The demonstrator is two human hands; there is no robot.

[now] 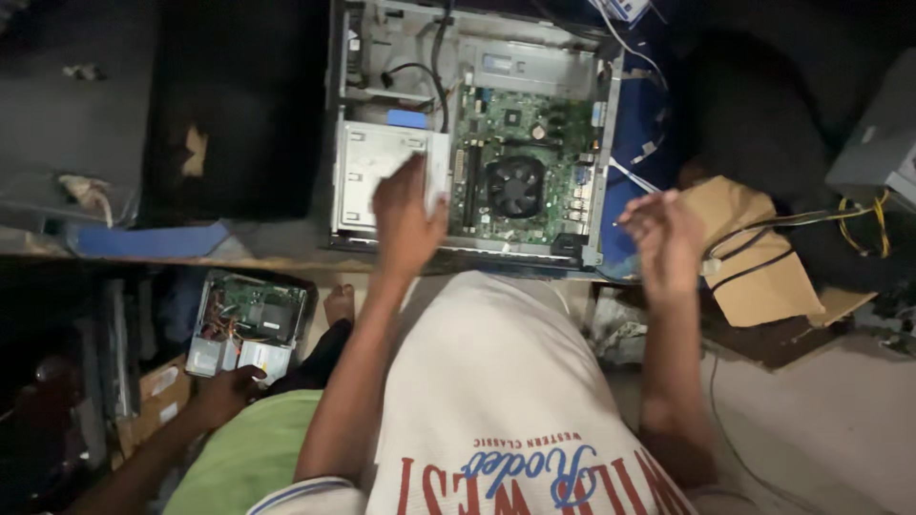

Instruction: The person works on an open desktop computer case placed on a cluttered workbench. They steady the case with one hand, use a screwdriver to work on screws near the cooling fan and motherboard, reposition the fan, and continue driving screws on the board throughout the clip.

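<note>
An open desktop computer case (472, 133) lies flat on a bench with its green motherboard (520, 162) and black round cooling fan (516, 186) showing. My left hand (405, 215) grips the right edge of the silver metal drive cage (382, 176) in the case's near left corner. My right hand (663, 234) hovers to the right of the case with loosely curled fingers, blurred, holding nothing that I can see.
Another person's hand (224, 391) at the lower left rests on a smaller open electronics unit (248, 324) on the floor. Brown cardboard (754, 253) and black and yellow cables (859, 224) lie at the right. A black panel (239, 105) sits left of the case.
</note>
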